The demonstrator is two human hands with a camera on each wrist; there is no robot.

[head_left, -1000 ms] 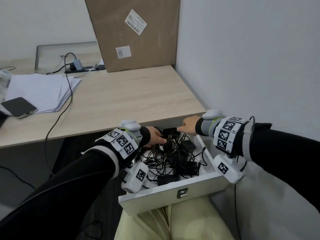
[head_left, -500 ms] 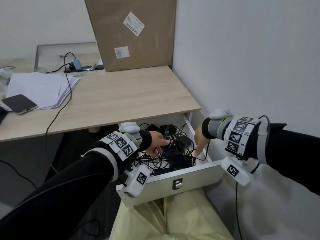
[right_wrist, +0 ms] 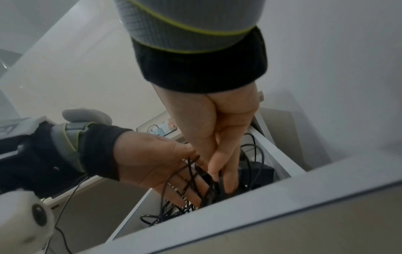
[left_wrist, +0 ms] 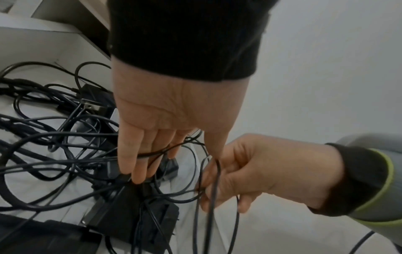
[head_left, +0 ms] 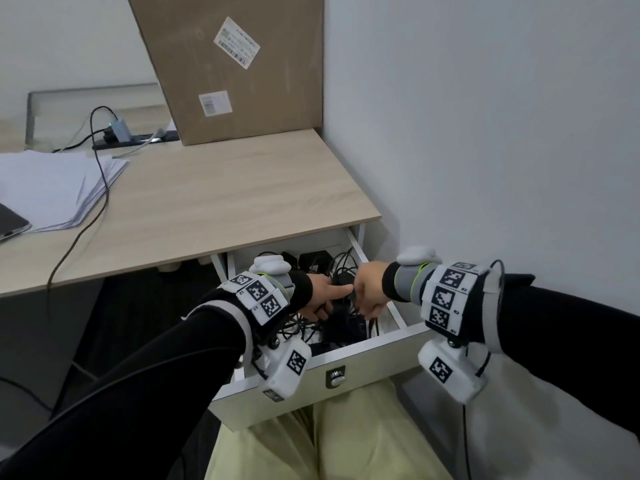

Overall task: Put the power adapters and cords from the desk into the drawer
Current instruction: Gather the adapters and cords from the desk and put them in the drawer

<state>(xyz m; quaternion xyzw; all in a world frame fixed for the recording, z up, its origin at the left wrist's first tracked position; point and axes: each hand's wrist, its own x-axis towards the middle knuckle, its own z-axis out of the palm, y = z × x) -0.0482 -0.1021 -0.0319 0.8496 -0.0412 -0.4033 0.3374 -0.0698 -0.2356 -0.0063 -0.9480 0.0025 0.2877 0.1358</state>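
The white drawer (head_left: 363, 362) stands pulled out under the desk's right end, holding a tangle of black cords (head_left: 346, 271) and black power adapters (head_left: 346, 327). Both hands reach down into it, almost touching. My left hand (head_left: 325, 303) has straight fingers (left_wrist: 130, 154) pressing down on the cords (left_wrist: 54, 154), one loop lying across them. My right hand (head_left: 369, 299) has curled fingers (left_wrist: 217, 194) gripping a few cord strands by the drawer's right wall. In the right wrist view the right hand (right_wrist: 222, 171) points down beside the left hand (right_wrist: 165, 168), above an adapter (right_wrist: 259, 170).
A big cardboard box (head_left: 228, 64) leans at the desk's back. A paper stack (head_left: 52, 185), a power strip (head_left: 135, 138) and a trailing cable (head_left: 93, 209) lie on the left. The wall (head_left: 485, 150) runs close on the right. Knees in yellow trousers (head_left: 346, 438) sit under the drawer.
My right hand has moved from the drawer's right edge towards the middle and now grips cord strands next to the left hand. The left hand stays pressed on the tangle.
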